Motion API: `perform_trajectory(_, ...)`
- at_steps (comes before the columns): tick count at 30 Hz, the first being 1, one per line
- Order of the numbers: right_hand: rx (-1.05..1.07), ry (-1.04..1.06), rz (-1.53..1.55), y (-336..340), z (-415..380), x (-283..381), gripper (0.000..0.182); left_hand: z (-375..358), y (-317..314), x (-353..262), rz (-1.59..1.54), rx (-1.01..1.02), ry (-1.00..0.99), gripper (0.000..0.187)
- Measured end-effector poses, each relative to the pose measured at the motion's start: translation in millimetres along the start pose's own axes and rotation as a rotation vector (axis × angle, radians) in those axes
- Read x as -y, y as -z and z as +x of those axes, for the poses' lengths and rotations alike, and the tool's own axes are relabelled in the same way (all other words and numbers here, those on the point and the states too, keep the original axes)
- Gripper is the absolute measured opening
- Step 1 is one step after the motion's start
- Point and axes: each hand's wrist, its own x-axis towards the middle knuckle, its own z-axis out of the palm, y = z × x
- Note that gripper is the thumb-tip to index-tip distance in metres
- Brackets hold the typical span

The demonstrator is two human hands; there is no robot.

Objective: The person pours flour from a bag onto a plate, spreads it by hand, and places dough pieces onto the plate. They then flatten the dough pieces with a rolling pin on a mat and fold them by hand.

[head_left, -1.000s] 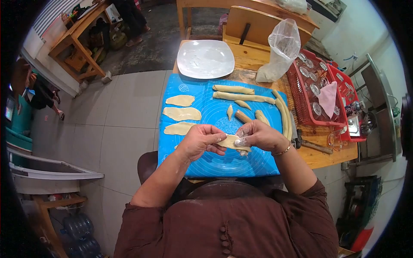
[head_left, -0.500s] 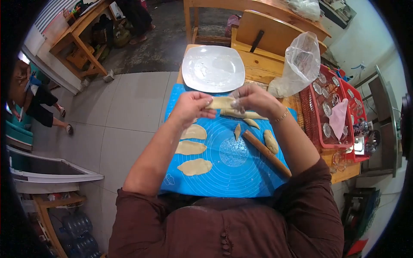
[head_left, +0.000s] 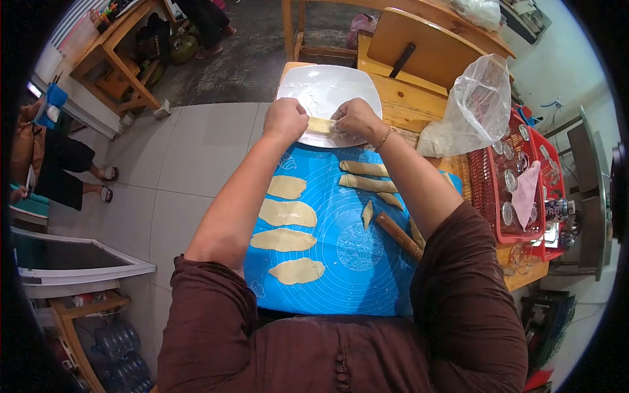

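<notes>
Both hands are reaching far forward over the blue mat [head_left: 354, 262] to the white plate [head_left: 327, 85], which is sitting at the far end of the wooden table [head_left: 406, 92]. The left hand [head_left: 285, 120] and the right hand [head_left: 355, 119] are each pinching one end of a small folded dough piece [head_left: 321, 124], with fingers curled in around it, and are holding it over the near rim of the plate; whether it is resting on the plate cannot be told. On the left side of the mat four flat oval dough pieces [head_left: 288, 213] are lying in a column, apart from one another. On the right side two long dough rolls [head_left: 363, 168] are lying side by side, with a few smaller tapered bits just below them, partly hidden by the right forearm. A wooden rolling pin [head_left: 398, 236] is lying slantwise beside those bits, its near end disappearing under the brown sleeve. To the right of the plate a clear plastic bag [head_left: 475, 98] is standing slumped on the table, and beyond it two red crates [head_left: 517, 170] are holding upturned glasses, with a pink cloth [head_left: 526, 190] draped over them. On the tiled floor at the far left, another person's legs in sandals are showing.
</notes>
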Motion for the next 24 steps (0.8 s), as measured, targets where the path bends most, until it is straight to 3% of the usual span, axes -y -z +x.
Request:
perform_trajectory(6,-0.027,-0.054,-0.197,-7,-8,11,0.019,-13,4,-1,0.183,-0.122,0.011,0.018)
perform_trajectory(8,-0.222,-0.004,-0.414,-10,-16,12,0.019,-17,11,1,0.185,-0.150,0.015,0.018)
perform_trajectory(11,-0.360,0.151,-0.408,-3,-46,27,0.020,-30,34,10,0.119,-0.134,0.051,0.019)
perform_trajectory(16,-0.082,0.158,-0.297,-17,-89,52,0.019,-76,52,47,0.104,0.075,0.094,0.027)
perform_trajectory(17,0.008,0.196,-0.306,-27,-93,55,0.019,-89,46,58,0.113,0.072,0.010,0.030)
perform_trajectory(21,0.039,0.258,-0.349,-73,-102,67,0.021,-115,57,54,0.282,0.137,-0.152,0.038)
perform_trajectory(24,-0.071,0.335,-0.455,-94,-99,72,0.020,-123,51,58,0.292,0.092,-0.158,0.034)
